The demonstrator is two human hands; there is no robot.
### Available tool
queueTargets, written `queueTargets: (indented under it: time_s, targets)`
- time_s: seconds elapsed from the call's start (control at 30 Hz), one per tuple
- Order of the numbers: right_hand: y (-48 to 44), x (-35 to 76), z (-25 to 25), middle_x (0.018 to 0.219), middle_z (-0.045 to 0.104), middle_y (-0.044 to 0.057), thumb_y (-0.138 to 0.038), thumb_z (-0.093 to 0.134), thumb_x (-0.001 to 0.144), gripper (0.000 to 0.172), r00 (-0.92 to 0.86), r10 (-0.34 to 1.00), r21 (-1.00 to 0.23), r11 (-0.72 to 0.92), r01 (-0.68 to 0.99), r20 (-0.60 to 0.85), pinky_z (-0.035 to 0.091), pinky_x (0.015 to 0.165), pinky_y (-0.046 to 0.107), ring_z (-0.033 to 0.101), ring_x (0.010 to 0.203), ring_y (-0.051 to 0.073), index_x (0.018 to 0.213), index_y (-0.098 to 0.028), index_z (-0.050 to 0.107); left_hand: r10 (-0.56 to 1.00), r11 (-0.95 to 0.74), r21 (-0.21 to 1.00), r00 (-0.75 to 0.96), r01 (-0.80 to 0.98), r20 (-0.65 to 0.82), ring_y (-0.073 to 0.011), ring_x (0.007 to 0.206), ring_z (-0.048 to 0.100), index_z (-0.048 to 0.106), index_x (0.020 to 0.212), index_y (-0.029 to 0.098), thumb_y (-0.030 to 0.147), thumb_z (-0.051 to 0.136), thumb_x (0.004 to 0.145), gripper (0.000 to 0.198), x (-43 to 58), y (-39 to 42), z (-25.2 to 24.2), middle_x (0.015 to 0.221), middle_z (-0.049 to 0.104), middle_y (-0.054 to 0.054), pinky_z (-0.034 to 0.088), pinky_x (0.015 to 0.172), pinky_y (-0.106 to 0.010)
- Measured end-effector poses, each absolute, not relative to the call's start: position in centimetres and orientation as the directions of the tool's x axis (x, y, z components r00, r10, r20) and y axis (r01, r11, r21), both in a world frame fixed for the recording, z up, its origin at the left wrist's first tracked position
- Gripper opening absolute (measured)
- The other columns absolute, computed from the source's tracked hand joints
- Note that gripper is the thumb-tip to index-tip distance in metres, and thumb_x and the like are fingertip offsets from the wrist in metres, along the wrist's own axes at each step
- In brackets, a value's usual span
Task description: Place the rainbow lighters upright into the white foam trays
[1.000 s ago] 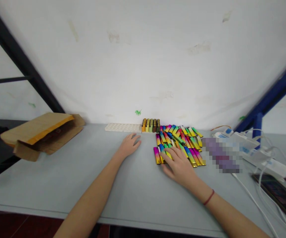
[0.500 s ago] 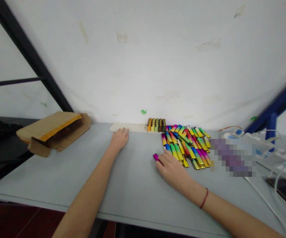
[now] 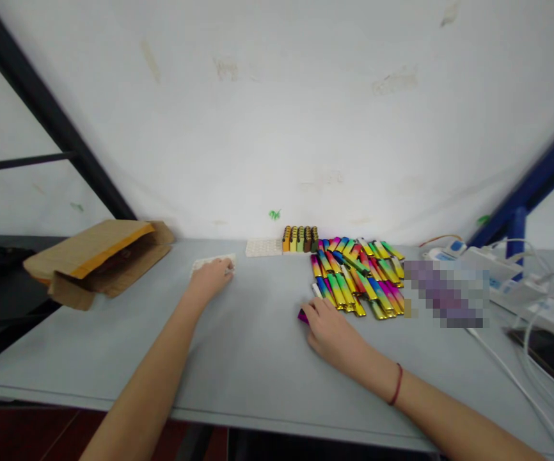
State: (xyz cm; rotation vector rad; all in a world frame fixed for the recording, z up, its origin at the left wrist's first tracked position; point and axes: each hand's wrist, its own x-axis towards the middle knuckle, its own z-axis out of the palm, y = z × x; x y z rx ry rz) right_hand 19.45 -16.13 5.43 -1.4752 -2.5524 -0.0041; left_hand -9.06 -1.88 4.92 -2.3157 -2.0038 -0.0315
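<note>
My left hand (image 3: 211,278) rests curled on a white slotted tray (image 3: 210,262), which lies apart from a second white tray (image 3: 262,247) by the wall. That second tray has a short row of lighters (image 3: 300,238) standing at its right end. My right hand (image 3: 329,328) is closed on a magenta lighter (image 3: 302,315) just off the near-left corner of a pile of several rainbow-coloured lighters (image 3: 359,275) lying flat on the grey table (image 3: 258,358).
An open cardboard box (image 3: 95,259) lies on its side at the table's left. White power strips and cables (image 3: 512,288) spread along the right, with a dark flat device (image 3: 553,362) near the right edge. A white wall stands right behind the table.
My left hand reached the white tray at the wall and drew one tray left and toward me. My right hand took a magenta lighter from the pile and pulled it back.
</note>
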Motion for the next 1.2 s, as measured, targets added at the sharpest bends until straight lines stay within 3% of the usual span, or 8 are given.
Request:
queueTargets:
  time_s: [0.13, 0.33, 0.5, 0.6, 0.77, 0.97, 1.07, 1.2]
  targets:
    - [-16.1, 19.9, 5.1, 0.096, 0.06, 0.012, -0.004, 0.045, 0.078, 0.026, -0.443, 0.883, -0.174, 0.465, 0.868, 0.153, 0.046, 0.081, 0.034, 0.057, 0.092, 0.024, 0.1, -0.014, 0.055, 0.952, -0.262, -0.075, 0.271, 0.962, 0.144, -0.0322, 0.105, 0.053, 0.065, 0.095, 0.025, 0.027, 0.057, 0.082, 0.015, -6.6, -4.4, 5.3, 0.109, 0.06, -0.008, 0.044, 0.086, -0.045]
    - [-15.7, 20.5, 5.4, 0.096, 0.064, 0.013, -0.013, 0.041, 0.085, 0.036, -0.351, 0.92, -0.257, 0.387, 0.886, 0.176, 0.044, 0.072, 0.031, 0.062, 0.085, 0.023, 0.121, -0.011, 0.047, 0.873, -0.483, 0.049, 0.476, 0.874, 0.11, -0.0336, 0.128, 0.036, 0.062, 0.103, 0.025, 0.035, 0.052, 0.088, 0.02, -3.0, -5.3, 3.8, 0.138, 0.043, -0.009, 0.033, 0.1, -0.053]
    - [-15.5, 21.6, 6.0, 0.1, 0.065, 0.011, -0.021, 0.035, 0.091, 0.035, -0.257, 0.945, -0.502, 0.325, 0.801, 0.201, 0.042, 0.068, 0.029, 0.063, 0.082, 0.021, 0.125, -0.017, 0.042, 0.788, -0.615, 0.147, 0.61, 0.775, 0.081, -0.0277, 0.124, 0.042, 0.061, 0.106, 0.031, 0.047, 0.055, 0.086, 0.026, -1.6, -6.0, 4.8, 0.137, 0.046, -0.003, 0.033, 0.1, -0.046]
    - [-14.8, 22.9, 6.2, 0.084, 0.065, 0.005, -0.029, 0.035, 0.092, 0.029, -0.122, 0.979, -0.642, 0.201, 0.74, 0.166, 0.04, 0.064, 0.028, 0.061, 0.075, 0.02, 0.117, -0.018, 0.045, 0.762, -0.635, 0.234, 0.647, 0.736, 0.032, -0.0282, 0.118, 0.047, 0.057, 0.114, 0.029, 0.053, 0.066, 0.075, 0.047, -0.8, -7.1, 5.9, 0.129, 0.053, -0.004, 0.034, 0.096, -0.04]
    - [-14.2, 24.2, 6.0, 0.063, 0.055, 0.001, -0.045, 0.036, 0.091, 0.032, -0.044, 0.994, -0.772, 0.104, 0.627, 0.098, 0.039, 0.058, 0.028, 0.055, 0.061, 0.017, 0.072, -0.021, 0.046, 0.697, -0.691, 0.28, 0.717, 0.666, 0.014, -0.0286, 0.113, 0.049, 0.054, 0.122, 0.032, 0.062, 0.069, 0.067, 0.064, 0.5, -7.8, 5.8, 0.122, 0.056, -0.003, 0.032, 0.095, -0.037]
    - [-14.6, 23.0, 4.8, 0.075, 0.06, 0.002, -0.048, 0.035, 0.091, 0.029, -0.157, 0.987, -0.928, 0.042, 0.37, -0.017, 0.045, 0.053, 0.026, 0.059, 0.062, 0.014, 0.078, -0.022, 0.042, 0.731, -0.68, 0.197, 0.675, 0.707, 0.102, -0.0295, 0.118, 0.045, 0.048, 0.132, 0.036, 0.066, 0.054, 0.079, 0.062, 2.7, -7.2, 4.5, 0.131, 0.051, -0.004, 0.031, 0.098, -0.042]
    - [-14.6, 22.8, 4.6, 0.063, 0.049, -0.004, -0.052, 0.042, 0.088, 0.032, -0.105, 0.994, -0.967, 0.027, 0.255, 0.0, 0.039, 0.046, 0.023, 0.047, 0.048, 0.01, 0.075, -0.023, 0.038, 0.739, -0.672, 0.173, 0.666, 0.72, 0.099, -0.0318, 0.122, 0.042, 0.044, 0.136, 0.037, 0.069, 0.053, 0.078, 0.067, 2.6, -6.9, 4.4, 0.138, 0.045, -0.005, 0.031, 0.1, -0.046]
    - [-14.8, 22.8, 5.4, 0.051, 0.03, -0.009, -0.062, 0.042, 0.082, 0.042, -0.071, 0.98, -0.982, -0.189, -0.009, -0.188, 0.023, 0.036, 0.021, 0.025, 0.038, 0.007, 0.068, -0.023, 0.037, 0.749, -0.657, 0.205, 0.659, 0.725, 0.067, -0.0334, 0.132, 0.031, 0.029, 0.145, 0.026, 0.07, 0.063, 0.068, 0.095, -0.3, -6.6, 4.6, 0.148, 0.032, -0.011, 0.025, 0.107, -0.046]
